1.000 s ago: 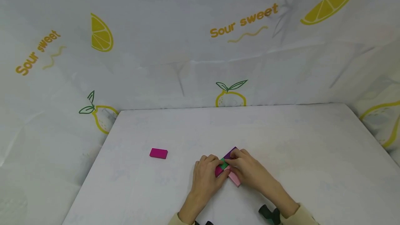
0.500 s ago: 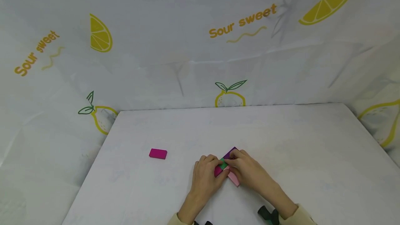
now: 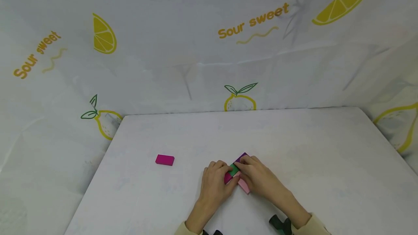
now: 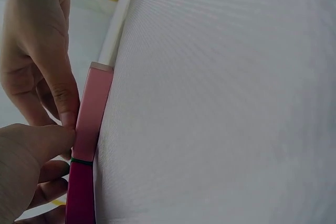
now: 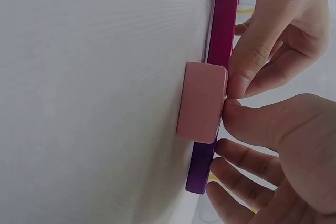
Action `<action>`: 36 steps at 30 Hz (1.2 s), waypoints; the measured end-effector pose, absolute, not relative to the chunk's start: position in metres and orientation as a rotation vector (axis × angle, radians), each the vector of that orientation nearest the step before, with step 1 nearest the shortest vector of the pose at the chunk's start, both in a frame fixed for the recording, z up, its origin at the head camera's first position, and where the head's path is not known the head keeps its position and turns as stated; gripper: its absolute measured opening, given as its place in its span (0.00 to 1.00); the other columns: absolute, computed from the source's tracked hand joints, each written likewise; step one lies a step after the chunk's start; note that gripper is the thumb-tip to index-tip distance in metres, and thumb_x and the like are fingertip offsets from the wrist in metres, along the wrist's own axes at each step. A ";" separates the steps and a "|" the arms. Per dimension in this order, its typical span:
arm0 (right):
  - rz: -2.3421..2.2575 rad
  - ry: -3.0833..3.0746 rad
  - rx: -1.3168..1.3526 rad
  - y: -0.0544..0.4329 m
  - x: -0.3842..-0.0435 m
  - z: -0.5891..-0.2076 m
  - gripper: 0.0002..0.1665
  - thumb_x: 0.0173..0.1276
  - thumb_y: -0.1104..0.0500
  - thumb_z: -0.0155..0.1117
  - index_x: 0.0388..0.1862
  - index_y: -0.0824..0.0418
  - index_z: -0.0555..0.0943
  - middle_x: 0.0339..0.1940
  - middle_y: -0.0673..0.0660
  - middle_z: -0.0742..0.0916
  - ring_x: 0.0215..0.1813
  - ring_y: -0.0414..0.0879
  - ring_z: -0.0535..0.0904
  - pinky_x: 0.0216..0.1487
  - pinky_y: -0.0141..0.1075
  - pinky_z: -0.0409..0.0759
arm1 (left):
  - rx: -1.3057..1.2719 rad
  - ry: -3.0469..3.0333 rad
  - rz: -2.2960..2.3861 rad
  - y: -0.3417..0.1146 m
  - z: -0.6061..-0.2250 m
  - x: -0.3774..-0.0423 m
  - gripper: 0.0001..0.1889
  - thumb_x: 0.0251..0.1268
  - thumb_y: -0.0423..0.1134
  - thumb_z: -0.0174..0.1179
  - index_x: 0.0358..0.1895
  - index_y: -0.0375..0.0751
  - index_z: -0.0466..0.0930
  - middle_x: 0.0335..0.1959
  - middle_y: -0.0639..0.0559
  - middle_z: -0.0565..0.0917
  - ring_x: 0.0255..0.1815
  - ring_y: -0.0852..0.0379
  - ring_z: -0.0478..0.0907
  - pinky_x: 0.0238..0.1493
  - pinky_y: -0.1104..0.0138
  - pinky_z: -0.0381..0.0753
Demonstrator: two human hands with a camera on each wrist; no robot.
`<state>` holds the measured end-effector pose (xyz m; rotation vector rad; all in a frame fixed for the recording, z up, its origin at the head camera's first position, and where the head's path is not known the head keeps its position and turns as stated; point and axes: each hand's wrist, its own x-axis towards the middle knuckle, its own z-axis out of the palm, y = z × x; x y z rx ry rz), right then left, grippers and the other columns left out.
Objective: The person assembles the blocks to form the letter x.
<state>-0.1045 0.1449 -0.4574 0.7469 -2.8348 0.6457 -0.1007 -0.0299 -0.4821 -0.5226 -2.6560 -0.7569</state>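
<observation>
Several small rectangular blocks lie together under both hands in the head view: a magenta block (image 3: 228,178), a green block (image 3: 233,170), a purple block (image 3: 242,156) and a pink block (image 3: 243,186). The pink one juts toward the person from the diagonal row. My left hand (image 3: 213,182) grips the magenta end, its thumb beside the pink block. From the right, my right hand (image 3: 261,177) curls over the purple block, covering part of it. In the right wrist view the right thumb (image 5: 244,119) sits at the pink block's upper edge, and the other fingertips reach the purple block.
Off to the left, a separate magenta block (image 3: 164,160) lies on the white tabletop (image 3: 310,148). A white cloth (image 3: 183,53) printed with lemons hangs behind the table. A dark device (image 3: 281,224) shows by the right wrist.
The right fingertips have shifted slightly away from the green block, so more of its top shows. Both hands stay at the blocks, and the separate magenta block stays put.
</observation>
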 end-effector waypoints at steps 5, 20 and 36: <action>0.681 -2.847 0.751 0.146 -0.105 -0.458 0.17 0.65 0.65 0.72 0.53 0.63 0.88 0.47 0.51 0.85 0.51 0.46 0.78 0.49 0.38 0.84 | -0.520 -2.675 -0.761 -0.030 -0.481 -0.101 0.12 0.56 0.48 0.76 0.37 0.44 0.91 0.35 0.56 0.87 0.35 0.60 0.76 0.34 0.75 0.64; 0.744 -2.856 0.723 0.147 -0.106 -0.457 0.18 0.64 0.65 0.73 0.54 0.63 0.88 0.49 0.52 0.85 0.51 0.47 0.78 0.51 0.42 0.83 | -0.515 -2.685 -0.783 -0.030 -0.481 -0.101 0.13 0.55 0.48 0.77 0.36 0.43 0.92 0.35 0.56 0.86 0.36 0.60 0.76 0.35 0.75 0.65; 0.734 -2.868 0.702 0.146 -0.104 -0.456 0.18 0.64 0.66 0.73 0.53 0.64 0.88 0.49 0.53 0.85 0.53 0.49 0.78 0.53 0.43 0.84 | -0.618 -2.625 -0.880 -0.034 -0.472 -0.101 0.12 0.57 0.45 0.75 0.41 0.43 0.90 0.36 0.53 0.85 0.38 0.60 0.76 0.37 0.75 0.67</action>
